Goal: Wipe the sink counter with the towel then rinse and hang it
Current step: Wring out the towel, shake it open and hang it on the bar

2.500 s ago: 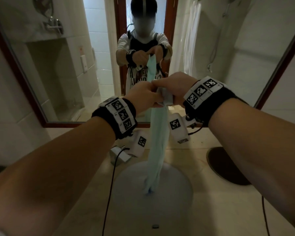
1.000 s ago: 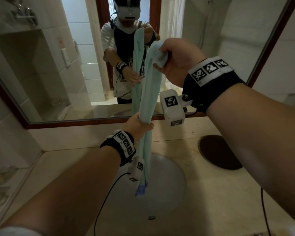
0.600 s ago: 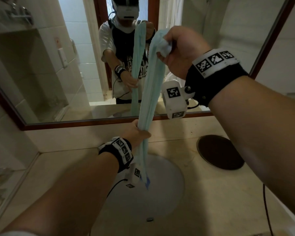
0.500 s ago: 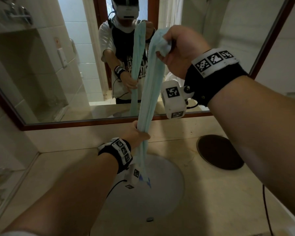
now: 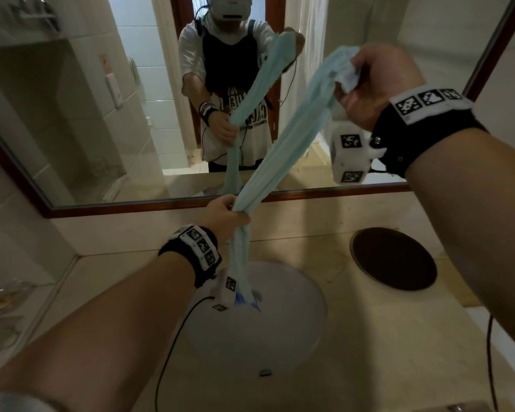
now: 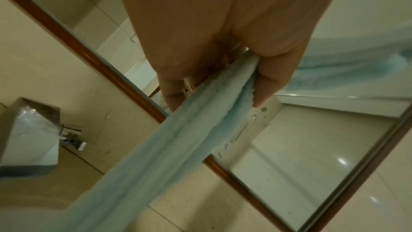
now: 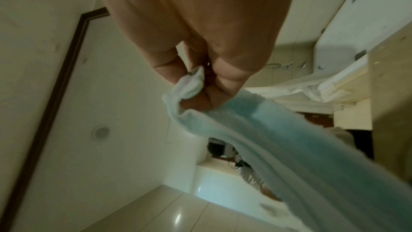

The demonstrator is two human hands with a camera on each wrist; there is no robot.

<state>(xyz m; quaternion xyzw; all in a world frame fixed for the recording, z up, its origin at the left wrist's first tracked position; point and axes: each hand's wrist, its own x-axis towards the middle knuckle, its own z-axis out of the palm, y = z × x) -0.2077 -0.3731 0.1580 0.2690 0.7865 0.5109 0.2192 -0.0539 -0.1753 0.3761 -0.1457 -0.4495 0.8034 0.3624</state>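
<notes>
A light blue towel (image 5: pixel 292 135) is bunched into a long rope and stretched slantwise above the white sink basin (image 5: pixel 292 328). My right hand (image 5: pixel 366 81) grips its upper end high at the right, in front of the mirror. My left hand (image 5: pixel 226 217) grips it lower down, just above the counter's back ledge, and the tail with a dark blue edge (image 5: pixel 246 300) hangs over the basin. The left wrist view has my fingers (image 6: pixel 265 84) curled round the towel (image 6: pixel 169 151). The right wrist view has my fingers (image 7: pixel 214 98) pinching the towel (image 7: pixel 278 140) end.
A wood-framed mirror (image 5: pixel 101 144) fills the wall behind the beige counter (image 5: pixel 384 337). A round dark hole (image 5: pixel 394 258) lies in the counter right of the basin. The drain (image 5: pixel 264 372) sits at the basin's near side. A chrome faucet (image 6: pixel 29 140) shows in the left wrist view.
My right hand has swung the towel's top end out to the right, so the towel now slants instead of hanging nearly straight. The left hand keeps its low grip.
</notes>
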